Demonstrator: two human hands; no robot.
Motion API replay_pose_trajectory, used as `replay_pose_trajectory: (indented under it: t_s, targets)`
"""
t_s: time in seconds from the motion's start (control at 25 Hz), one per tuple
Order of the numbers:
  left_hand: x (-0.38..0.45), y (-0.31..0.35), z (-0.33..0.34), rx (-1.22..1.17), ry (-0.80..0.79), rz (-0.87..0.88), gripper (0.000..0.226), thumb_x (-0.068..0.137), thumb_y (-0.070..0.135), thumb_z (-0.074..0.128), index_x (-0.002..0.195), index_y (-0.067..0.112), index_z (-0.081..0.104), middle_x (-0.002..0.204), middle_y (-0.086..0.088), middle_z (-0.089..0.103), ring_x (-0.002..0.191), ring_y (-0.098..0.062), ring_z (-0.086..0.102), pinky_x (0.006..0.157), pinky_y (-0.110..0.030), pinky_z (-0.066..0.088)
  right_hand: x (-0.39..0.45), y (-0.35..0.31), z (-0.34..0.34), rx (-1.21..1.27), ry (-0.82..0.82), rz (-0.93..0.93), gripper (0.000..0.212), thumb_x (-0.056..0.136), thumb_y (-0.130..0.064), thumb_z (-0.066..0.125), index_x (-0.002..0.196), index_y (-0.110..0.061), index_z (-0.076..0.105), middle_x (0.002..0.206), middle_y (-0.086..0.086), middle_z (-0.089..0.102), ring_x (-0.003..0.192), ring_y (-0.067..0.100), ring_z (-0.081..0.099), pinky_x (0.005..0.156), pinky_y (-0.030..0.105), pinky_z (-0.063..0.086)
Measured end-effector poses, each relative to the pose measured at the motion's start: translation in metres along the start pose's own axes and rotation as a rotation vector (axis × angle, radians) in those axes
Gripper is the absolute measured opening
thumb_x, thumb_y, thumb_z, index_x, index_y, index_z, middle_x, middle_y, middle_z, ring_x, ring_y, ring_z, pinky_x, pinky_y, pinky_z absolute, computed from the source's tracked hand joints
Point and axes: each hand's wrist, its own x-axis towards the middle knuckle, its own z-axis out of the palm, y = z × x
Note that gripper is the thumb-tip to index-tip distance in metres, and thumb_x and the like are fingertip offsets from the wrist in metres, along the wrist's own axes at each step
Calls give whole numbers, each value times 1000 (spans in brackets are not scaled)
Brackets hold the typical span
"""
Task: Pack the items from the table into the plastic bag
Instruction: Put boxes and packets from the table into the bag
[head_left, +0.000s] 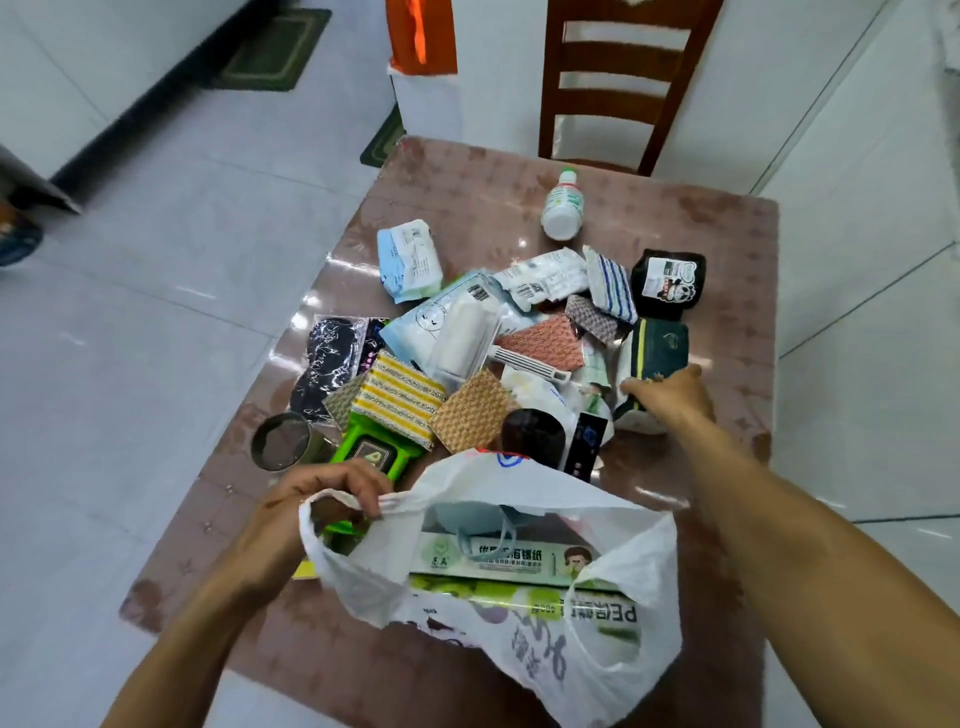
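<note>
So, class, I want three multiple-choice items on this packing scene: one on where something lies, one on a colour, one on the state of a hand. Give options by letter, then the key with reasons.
1. Where does the small white plastic bottle with a green label lie?
A. inside the bag
B. on the far part of the table, near the wooden chair
C. on the floor

2. What colour is the white crinkled plastic bag's material?
A. black
B. white
C. red

3. What is the left hand doing?
A. pinching the bag's handle
B. lying flat on the table
C. holding the bottle

Key: 1 B, the bottle lies apart from the pile, below the chair. 2 B, the film is white with print. 3 A, its fingers curl round the handle loop.
</note>
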Motion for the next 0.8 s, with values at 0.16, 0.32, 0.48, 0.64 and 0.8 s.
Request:
replay_pose_trajectory:
  t_s: [0.16,0.32,0.48,0.64,0.8]
  targets:
    - [-21,28,12,-317,118,-156,38,89,32,50,70,6,70,95,-16,70,82,-26,67,68,-32,55,-28,10,-12,206,104,-8,83,50,-56,71,121,-16,55,109,6,68,89,26,62,78,34,52]
    - [-23,37,36,15,174,-269,29,76,23,82,100,21,67,87,-6,70,66,-17,65,59,-27,54,-135,50,-42,948,101,-343,54,73,-13,78,117,-38,58,113,-4,68,101,20,67,80,39,57]
    - [-14,34,67,-234,294,-205,23,95,2,51,98,12,71,75,-10,68,42,-19,49,44,-26,43,-217,74,-9,784,-414,-574,82,56,-17,85,130,-26,49,119,1,69,110,22,66,79,38,58]
    - [-14,37,59,-506,331,-131,38,99,11,42,102,27,76,76,2,49,32,-8,21,34,-16,17,-222,80,34,-27,-293,-666,84,58,-48,74,134,-39,38,122,-5,56,112,22,56,87,37,53]
    - [-23,33,39,-549,254,-74,39,98,15,38,112,25,73,96,3,37,35,-8,21,37,-19,13,-196,102,17,-652,-3,-463,91,62,-71,54,142,-37,29,133,1,54,121,32,51,96,60,42]
